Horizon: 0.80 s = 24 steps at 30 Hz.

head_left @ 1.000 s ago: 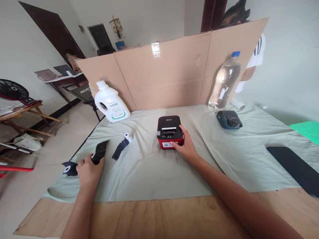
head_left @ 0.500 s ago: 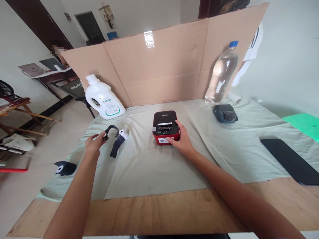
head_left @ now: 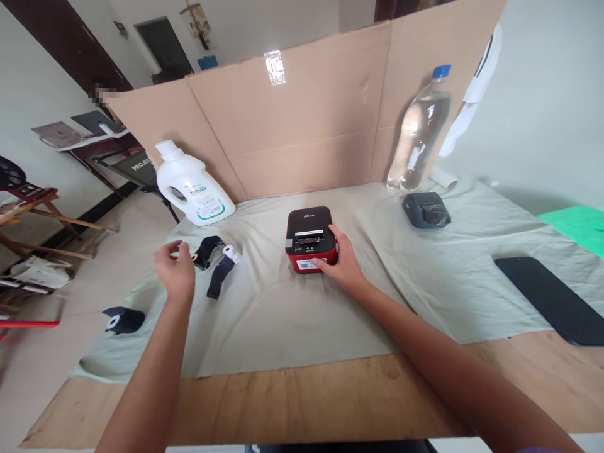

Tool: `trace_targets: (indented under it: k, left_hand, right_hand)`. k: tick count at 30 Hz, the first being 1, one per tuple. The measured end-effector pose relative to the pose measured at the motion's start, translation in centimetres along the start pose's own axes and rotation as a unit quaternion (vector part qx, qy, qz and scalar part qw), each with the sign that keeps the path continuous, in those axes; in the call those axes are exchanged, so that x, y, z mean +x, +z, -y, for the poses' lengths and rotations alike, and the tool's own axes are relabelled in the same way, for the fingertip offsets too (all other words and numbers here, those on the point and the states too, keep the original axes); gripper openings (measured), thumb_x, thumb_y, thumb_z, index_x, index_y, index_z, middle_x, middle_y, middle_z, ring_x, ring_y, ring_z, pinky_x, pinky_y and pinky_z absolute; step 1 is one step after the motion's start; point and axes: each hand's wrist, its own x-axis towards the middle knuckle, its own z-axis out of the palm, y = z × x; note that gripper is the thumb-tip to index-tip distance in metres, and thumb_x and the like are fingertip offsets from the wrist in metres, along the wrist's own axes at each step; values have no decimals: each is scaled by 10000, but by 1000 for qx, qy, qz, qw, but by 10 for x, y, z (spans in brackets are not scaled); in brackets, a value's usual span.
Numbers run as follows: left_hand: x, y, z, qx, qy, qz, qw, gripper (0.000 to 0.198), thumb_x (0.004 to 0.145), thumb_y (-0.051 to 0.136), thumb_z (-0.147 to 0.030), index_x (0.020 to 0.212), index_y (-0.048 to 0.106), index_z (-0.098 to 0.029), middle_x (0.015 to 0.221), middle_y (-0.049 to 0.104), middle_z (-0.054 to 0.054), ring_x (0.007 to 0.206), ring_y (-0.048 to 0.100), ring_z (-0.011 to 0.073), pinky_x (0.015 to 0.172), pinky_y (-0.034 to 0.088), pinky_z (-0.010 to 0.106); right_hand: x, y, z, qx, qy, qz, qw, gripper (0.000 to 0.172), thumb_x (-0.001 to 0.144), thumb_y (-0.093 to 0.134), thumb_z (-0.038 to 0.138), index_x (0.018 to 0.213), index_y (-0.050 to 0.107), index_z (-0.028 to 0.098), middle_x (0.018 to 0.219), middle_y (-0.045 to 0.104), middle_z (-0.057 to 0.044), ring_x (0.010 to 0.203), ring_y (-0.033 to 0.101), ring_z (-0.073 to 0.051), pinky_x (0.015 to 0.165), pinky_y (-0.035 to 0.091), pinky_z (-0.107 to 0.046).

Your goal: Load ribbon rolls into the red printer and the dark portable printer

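The right hand (head_left: 340, 261) grips a corner of the red-and-black thermal printer (head_left: 309, 228) standing on the cloth (head_left: 292, 327); light, even pressure should steady it. The blurred left hand (head_left: 175, 269) is beside a curled dark strip (head_left: 210, 243); whether its fingers hold anything cannot be told.

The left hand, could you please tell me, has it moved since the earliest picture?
Yes: the left hand has moved forward, nearer the white bottle standing at the back.
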Motion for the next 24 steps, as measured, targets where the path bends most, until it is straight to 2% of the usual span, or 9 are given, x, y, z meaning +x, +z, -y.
trace_targets:
  k: [1, 2, 3, 5, 7, 10, 14, 21, 24]
  left_hand:
    - [-10, 5, -19, -69, -12, -23, 997, 257, 872, 530, -352, 981, 628, -140, 896, 651, 47, 817, 555, 170, 813, 497, 333]
    - [-22, 13, -40, -151, -10, 24, 988, 278, 844, 561, -364, 994, 637, -142, 903, 653, 42, 812, 569, 161, 800, 498, 309]
    - [-35, 23, -62, -217, -21, 111, 970, 311, 801, 597, -366, 1021, 647, -153, 876, 647, 30, 781, 576, 156, 760, 496, 294]
    - [-63, 46, -103, -287, -64, 299, 908, 429, 728, 637, -346, 1133, 655, -204, 908, 649, 23, 802, 605, 169, 711, 489, 287]
    - [-87, 68, -133, -360, -109, 389, 841, 540, 668, 619, -307, 1201, 646, -226, 1035, 652, 44, 951, 626, 207, 780, 501, 308]
    - [-108, 88, -152, -481, -170, 396, 764, 676, 592, 585, -243, 1268, 604, -243, 1258, 628, 43, 1183, 576, 261, 954, 482, 351]
    - [-118, 91, -152, -568, -204, 390, 696, 706, 595, 575, -216, 1301, 584, -252, 1358, 616, 19, 1290, 528, 291, 1051, 443, 389]
    - [-118, 97, -151, -590, -223, 363, 686, 700, 582, 572, -165, 1273, 625, -256, 1307, 662, 0, 1281, 552, 287, 1045, 457, 380]
    - [-121, 99, -149, -608, -221, 370, 667, 713, 598, 568, -163, 1305, 619, -242, 1273, 687, 8, 1262, 573, 289, 1053, 462, 392]
  right_hand:
    - [0, 0, 0, 0, 1, 0, 1000, 892, 765, 782, 453, 1524, 338, 302, 1465, 479, -99, 1317, 464, -333, 1106, 420, -538]
    - [0, 0, 1, 1, 1, 0, 1000, 891, 766, 782, 451, 1524, 338, 300, 1467, 477, -100, 1322, 461, -331, 1111, 417, -535]
    - [0, 0, 1, 2, 2, 1, 1000, 890, 767, 781, 450, 1523, 337, 298, 1470, 475, -99, 1329, 457, -328, 1115, 414, -530]
    - [0, 0, 2, 1, 1, 0, 1000, 882, 774, 775, 450, 1523, 336, 293, 1478, 470, -100, 1344, 448, -324, 1125, 406, -525]
    - [0, 0, 2, -2, -3, -4, 1000, 874, 774, 771, 448, 1518, 341, 284, 1479, 470, -106, 1351, 444, -324, 1133, 396, -529]
    - [1, 1, -1, -6, -10, -8, 1000, 873, 764, 773, 449, 1507, 351, 273, 1469, 476, -115, 1339, 457, -325, 1130, 397, -534]
    - [1, 2, -3, -5, -12, -12, 1000, 877, 754, 785, 458, 1499, 360, 277, 1443, 494, -115, 1319, 479, -318, 1117, 417, -525]
    - [2, 2, -2, -4, -25, -13, 1000, 926, 758, 789, 477, 1533, 329, 265, 1467, 482, -126, 1338, 475, -323, 1135, 397, -518]
    - [2, 2, -1, -15, -25, -8, 1000, 964, 779, 768, 488, 1573, 270, 265, 1492, 468, -126, 1356, 455, -323, 1145, 382, -516]
